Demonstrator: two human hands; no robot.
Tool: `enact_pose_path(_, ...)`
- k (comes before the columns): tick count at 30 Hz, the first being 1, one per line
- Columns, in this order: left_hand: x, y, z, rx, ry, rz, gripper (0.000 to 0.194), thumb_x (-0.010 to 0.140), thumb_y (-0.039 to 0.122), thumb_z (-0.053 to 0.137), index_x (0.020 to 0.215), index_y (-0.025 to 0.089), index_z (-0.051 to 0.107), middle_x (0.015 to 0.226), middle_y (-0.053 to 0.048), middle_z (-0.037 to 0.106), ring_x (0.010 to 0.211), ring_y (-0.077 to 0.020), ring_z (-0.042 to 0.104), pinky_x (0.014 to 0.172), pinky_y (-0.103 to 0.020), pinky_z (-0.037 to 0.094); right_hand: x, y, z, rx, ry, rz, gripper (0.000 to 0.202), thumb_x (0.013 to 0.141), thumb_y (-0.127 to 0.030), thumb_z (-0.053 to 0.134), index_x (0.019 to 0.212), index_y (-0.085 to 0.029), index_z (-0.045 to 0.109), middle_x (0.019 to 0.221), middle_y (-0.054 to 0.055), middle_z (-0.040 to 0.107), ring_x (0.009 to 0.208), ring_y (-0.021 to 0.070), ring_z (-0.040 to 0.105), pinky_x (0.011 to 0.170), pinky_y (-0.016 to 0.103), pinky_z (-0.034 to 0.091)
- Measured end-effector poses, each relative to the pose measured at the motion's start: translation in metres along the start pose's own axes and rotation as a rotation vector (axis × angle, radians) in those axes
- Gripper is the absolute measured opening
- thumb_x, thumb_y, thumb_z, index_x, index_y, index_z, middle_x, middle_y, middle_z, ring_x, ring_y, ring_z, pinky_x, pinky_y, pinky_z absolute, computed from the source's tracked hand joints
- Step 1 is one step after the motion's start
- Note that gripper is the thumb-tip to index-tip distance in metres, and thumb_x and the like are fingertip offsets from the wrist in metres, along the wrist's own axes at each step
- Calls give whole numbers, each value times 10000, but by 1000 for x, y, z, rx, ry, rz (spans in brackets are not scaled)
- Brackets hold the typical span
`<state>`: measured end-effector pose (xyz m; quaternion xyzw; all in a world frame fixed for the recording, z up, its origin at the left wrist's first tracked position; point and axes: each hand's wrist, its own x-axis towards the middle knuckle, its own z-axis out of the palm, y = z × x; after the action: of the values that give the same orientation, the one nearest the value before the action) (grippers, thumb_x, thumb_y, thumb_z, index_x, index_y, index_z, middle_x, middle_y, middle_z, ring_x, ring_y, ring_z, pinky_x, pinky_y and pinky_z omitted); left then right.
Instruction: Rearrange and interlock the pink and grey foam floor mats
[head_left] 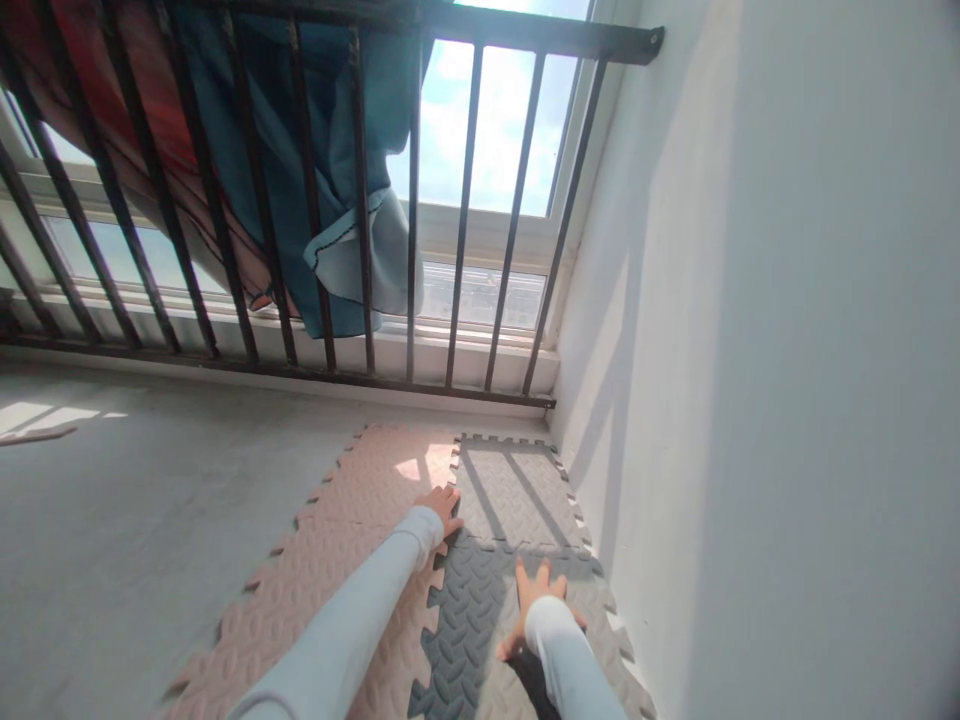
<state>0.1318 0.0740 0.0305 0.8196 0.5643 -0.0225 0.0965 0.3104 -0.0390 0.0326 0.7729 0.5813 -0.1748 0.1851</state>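
My left hand (441, 508) lies flat with fingers spread at the edge of a pink foam mat tile (390, 470), close to where it meets the grey tiles. Over a dark grey foam mat tile (469, 610), my right hand (538, 595) is spread open, fingers pointing away from me. Beyond it lies another grey foam mat tile (517, 490), striped by the railing's shadows. A second pink foam tile (322, 590) continues toward me on the left, partly behind my left sleeve. Neither hand grips anything.
A white wall (810, 400) rises right beside the grey tiles. Ahead stands a dark metal railing (480, 390) before a window (487, 130), with blue fabric (300, 150) and red fabric (150, 110) hanging behind its bars. Bare concrete floor (112, 560) spreads to the left.
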Motion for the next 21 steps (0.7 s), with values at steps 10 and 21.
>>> enact_pose_path(10,42,-3,-5,-60,-50,-168,431,786,381,379,1146,175,494,1302,-98,398,1040,-236,512,878,-358,418,-9,-2,-11,-39,-19,-9,1224,354,-375,791,1347,-333,76,1436,164,64,1232,459,124,749,714,284)
enact_pose_path(21,60,-11,-2,-101,-19,-177,581,759,408,409,1301,225,306,1425,-42,246,1149,-239,436,936,-363,370,-7,-6,-14,-51,-93,7,1334,278,-402,805,1346,-309,11,1438,161,36,1236,473,77,732,711,311)
